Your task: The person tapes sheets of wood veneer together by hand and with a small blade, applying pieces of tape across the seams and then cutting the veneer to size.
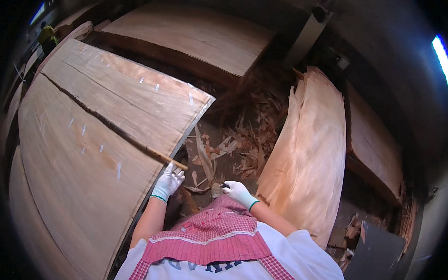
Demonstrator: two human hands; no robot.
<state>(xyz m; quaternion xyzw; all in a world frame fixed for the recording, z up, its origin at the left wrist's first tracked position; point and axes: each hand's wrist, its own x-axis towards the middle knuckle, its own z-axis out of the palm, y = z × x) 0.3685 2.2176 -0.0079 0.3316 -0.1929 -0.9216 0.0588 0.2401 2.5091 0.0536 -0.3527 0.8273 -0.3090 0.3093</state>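
My left hand (168, 181), in a white knit glove with a green cuff, is at the near edge of a wide wooden veneer sheet (75, 149). Its fingers are closed on the end of a narrow wood strip (179, 164), which juts past the sheet's edge. From that strip a dark, uneven gap runs far left between this sheet and a second veneer sheet (122, 97). Short pale tape pieces (119, 170) dot both sheets. In front of my apron, my right hand (239, 193), gloved alike, is closed round a small dark object (224, 185), mostly hidden by the fingers.
Torn veneer scraps (233, 150) litter the floor ahead. Curled veneer sheets (312, 148) stand to my right, with a veneer stack (374, 140) beyond. Another stack (193, 35) lies at the back. A person (47, 35) in yellow is far left. A dark panel (375, 256) is near right.
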